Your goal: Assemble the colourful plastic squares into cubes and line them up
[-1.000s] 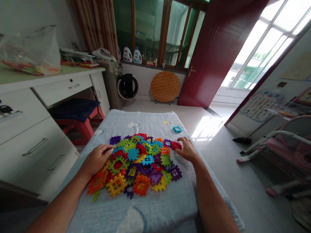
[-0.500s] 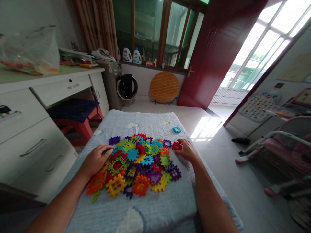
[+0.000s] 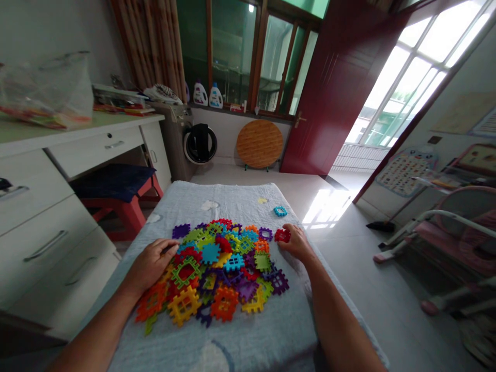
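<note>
A heap of colourful interlocking plastic tiles (image 3: 211,254), some with window-like cutouts, lies on a cloth-covered table (image 3: 263,341). At the heap's left edge rests my left hand (image 3: 153,262), thumb and fingers a little apart with nothing seen between them. My right hand (image 3: 298,244) has its thumb and fingers closed on a red tile (image 3: 282,235), right of the heap and low over the cloth. Beside that tile is a purple frame-shaped tile (image 3: 265,234). Farther back, a blue frame-shaped tile (image 3: 280,211) lies apart from the rest.
To the left stand a white desk (image 3: 116,129) with drawers and a red stool (image 3: 134,206) with a dark top. Beyond the table are a washing machine (image 3: 174,139), a round wooden board (image 3: 259,144) and a red door (image 3: 310,113). A pink chair (image 3: 465,217) is at right.
The whole view has tilted up slightly, so the scene sits a bit lower. My right hand keeps the red tile in about the same place; my left hand stays at the heap's edge.
</note>
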### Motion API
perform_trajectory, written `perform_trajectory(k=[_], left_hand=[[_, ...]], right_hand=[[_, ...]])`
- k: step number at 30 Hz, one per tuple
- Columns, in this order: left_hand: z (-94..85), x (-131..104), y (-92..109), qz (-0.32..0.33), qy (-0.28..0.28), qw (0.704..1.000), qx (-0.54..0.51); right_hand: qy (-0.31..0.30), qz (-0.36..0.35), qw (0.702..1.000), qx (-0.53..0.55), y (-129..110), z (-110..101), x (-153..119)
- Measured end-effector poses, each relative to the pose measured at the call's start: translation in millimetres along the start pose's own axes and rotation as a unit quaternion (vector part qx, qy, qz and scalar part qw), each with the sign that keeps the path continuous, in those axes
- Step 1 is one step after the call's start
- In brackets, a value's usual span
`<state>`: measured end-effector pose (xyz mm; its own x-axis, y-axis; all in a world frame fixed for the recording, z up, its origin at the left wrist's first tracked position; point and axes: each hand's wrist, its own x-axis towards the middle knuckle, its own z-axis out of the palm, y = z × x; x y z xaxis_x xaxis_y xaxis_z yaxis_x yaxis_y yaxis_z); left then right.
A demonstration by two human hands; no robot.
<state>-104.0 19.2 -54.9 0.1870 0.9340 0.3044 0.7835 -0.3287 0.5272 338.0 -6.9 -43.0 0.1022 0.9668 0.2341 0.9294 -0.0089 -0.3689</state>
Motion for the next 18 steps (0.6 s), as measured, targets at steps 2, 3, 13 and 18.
perform_trajectory(k=[2,3,13,18], left_hand=[[0.8,0,-2,0.001,0.001,1.000,0.001],[1.4,1,-2,0.002,0.000,1.000,0.001],[1.1,-1,-2,0.013,0.020,1.000,-0.001],[0.6,-2,-2,0.010,0.011,1.000,-0.001]], right_hand=[[0.022,0.012,1.000,-0.012,-3,-5,8],[0.030,0.013,0.999,-0.018,-5,-8,14],[-0.055,-0.055,0.996,-0.037,-28,1,102],[-0.145,-0.062,0.985,-0.069,-27,12,124]])
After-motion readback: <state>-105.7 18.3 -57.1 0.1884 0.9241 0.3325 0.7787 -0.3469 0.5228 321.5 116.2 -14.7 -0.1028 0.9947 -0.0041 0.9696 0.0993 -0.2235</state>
